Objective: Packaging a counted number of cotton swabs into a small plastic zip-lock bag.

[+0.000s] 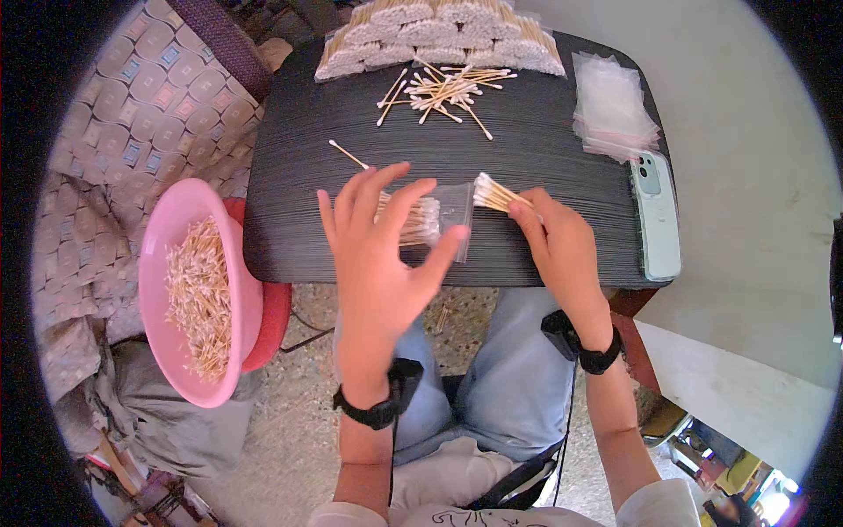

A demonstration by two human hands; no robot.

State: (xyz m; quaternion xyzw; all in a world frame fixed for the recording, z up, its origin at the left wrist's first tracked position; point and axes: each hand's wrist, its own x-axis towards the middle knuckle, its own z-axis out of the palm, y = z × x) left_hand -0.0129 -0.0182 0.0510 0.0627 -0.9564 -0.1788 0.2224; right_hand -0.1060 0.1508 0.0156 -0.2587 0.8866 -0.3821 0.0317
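My right hand (558,237) pinches a small bundle of cotton swabs (496,193), their white tips pointing up and left. My left hand (378,241) is held with its fingers spread over a clear plastic bag (452,215) that lies on the black table and is partly filled with cotton swabs. The left fingers hide part of this bag; whether they touch it I cannot tell. A single cotton swab (349,154) lies just beyond the left fingertips. Farther back is a loose heap of cotton swabs (448,88).
Filled bags of cotton swabs (439,35) are stacked along the far edge of the table (290,176). Flat clear bags (610,105) and a phone (659,215) lie at the right. A pink basin (154,290) of cotton swabs stands left of the table, near a patterned cloth-covered seat (149,105).
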